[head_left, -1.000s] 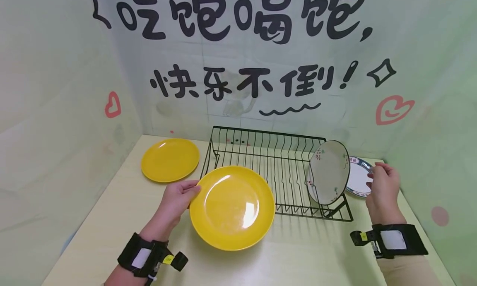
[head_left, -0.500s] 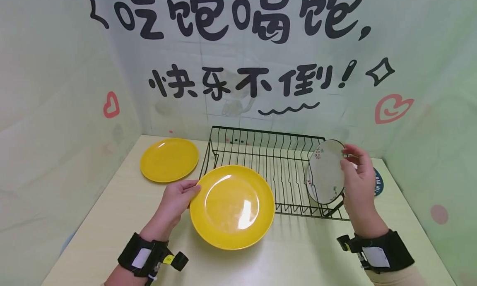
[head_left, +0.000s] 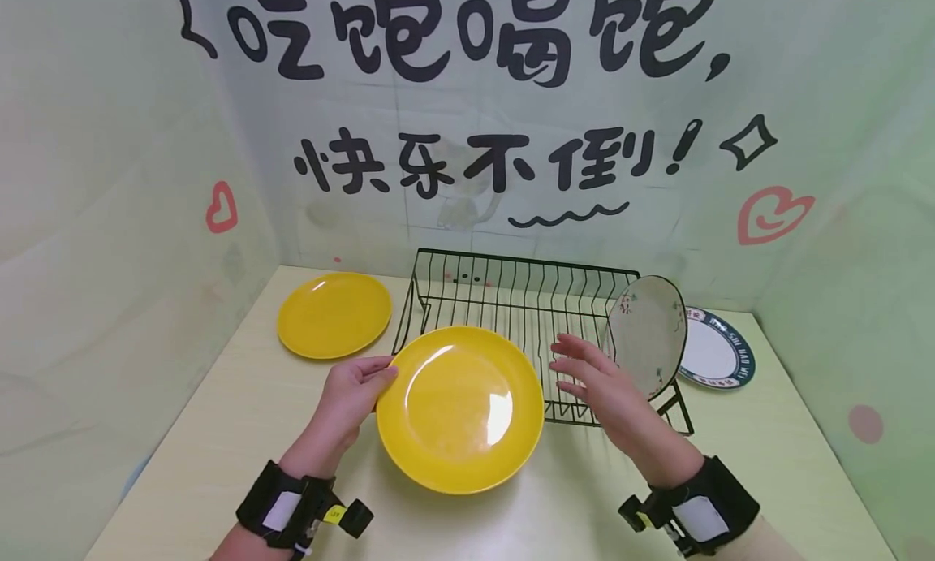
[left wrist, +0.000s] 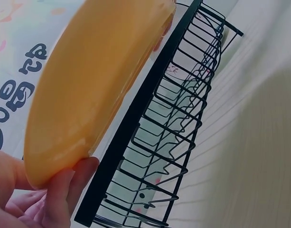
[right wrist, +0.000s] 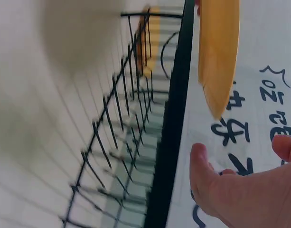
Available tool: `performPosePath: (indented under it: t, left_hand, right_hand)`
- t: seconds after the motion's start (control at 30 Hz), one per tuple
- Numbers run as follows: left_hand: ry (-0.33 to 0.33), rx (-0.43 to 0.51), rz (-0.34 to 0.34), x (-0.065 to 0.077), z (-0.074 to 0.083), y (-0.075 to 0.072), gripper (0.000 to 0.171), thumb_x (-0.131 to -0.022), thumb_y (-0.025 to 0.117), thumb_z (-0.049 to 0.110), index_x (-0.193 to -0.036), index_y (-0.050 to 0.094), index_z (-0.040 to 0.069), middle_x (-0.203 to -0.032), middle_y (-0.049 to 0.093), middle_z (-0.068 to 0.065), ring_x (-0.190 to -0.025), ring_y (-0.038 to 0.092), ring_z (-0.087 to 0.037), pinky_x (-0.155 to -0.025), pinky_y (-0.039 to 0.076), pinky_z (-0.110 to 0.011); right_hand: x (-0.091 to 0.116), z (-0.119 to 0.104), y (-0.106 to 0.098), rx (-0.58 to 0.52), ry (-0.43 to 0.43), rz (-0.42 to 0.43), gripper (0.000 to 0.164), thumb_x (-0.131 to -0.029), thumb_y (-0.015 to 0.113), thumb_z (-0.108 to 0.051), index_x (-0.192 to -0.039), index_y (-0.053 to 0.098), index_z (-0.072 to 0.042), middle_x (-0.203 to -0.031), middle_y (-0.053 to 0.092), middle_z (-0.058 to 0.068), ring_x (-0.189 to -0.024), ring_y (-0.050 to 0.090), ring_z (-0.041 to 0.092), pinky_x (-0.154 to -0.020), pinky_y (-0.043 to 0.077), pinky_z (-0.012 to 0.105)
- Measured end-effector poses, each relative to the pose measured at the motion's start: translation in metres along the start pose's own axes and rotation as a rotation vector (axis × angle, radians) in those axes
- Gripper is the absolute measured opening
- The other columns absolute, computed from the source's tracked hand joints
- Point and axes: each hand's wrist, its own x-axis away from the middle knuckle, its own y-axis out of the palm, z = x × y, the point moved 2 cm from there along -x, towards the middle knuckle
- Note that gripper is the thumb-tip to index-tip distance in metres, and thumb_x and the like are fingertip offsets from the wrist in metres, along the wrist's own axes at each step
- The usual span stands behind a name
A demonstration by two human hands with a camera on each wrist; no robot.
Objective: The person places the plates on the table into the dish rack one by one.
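My left hand (head_left: 352, 399) pinches the left rim of a yellow plate (head_left: 460, 411), thumb on top and fingers beneath. In the left wrist view the plate (left wrist: 88, 90) is seen edge-on beside the black wire dish rack (left wrist: 150, 114), raised above the table. My right hand (head_left: 609, 390) reaches in from the right with fingers extended and spread, just short of the plate's right edge. Nothing is in it; the right wrist view shows a gap between the fingers (right wrist: 202, 175) and the yellow plate. A white floral plate (head_left: 646, 334) stands on edge at the rack's right end.
A second yellow plate (head_left: 334, 315) lies flat at the table's back left. At the back right, partly hidden behind the floral plate, is a white plate with a blue patterned rim (head_left: 719, 350). Cloth walls with printed writing close off the back and sides.
My right hand has swung left from near the blue-rimmed plate, past the floral plate, to the yellow plate's right side, and its fingers have spread. The left hand and its plate stay almost still.
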Motion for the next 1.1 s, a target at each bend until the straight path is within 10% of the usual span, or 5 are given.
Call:
performPosePath:
  t: [0.77,1.1]
  left_hand:
    - [-0.045,0.076,0.028,0.001,0.002,0.005,0.036,-0.094,0.059,0.018,-0.126,0.059,0.002,-0.115,0.066,-0.019,-0.081,0.069,-0.012,-0.07,0.056,-0.024]
    - [-0.056,0.109,0.022,0.002,0.005,0.009,0.037,-0.093,0.06,0.019,-0.127,0.058,0.003,-0.116,0.066,-0.018,-0.079,0.068,-0.01,-0.069,0.055,-0.023]
  right_hand:
    - [0.014,0.014,0.032,-0.44,0.125,-0.265,0.05,-0.099,0.045,-0.014,-0.146,0.029,-0.007,-0.114,0.06,0.002,-0.092,0.06,0.014,-0.081,0.052,0.025]
    - [0.016,0.015,0.031,-0.494,0.099,-0.184,0.051,-0.098,0.05,-0.017,-0.146,0.033,-0.009,-0.119,0.061,0.003,-0.097,0.065,0.014,-0.082,0.054,0.026]
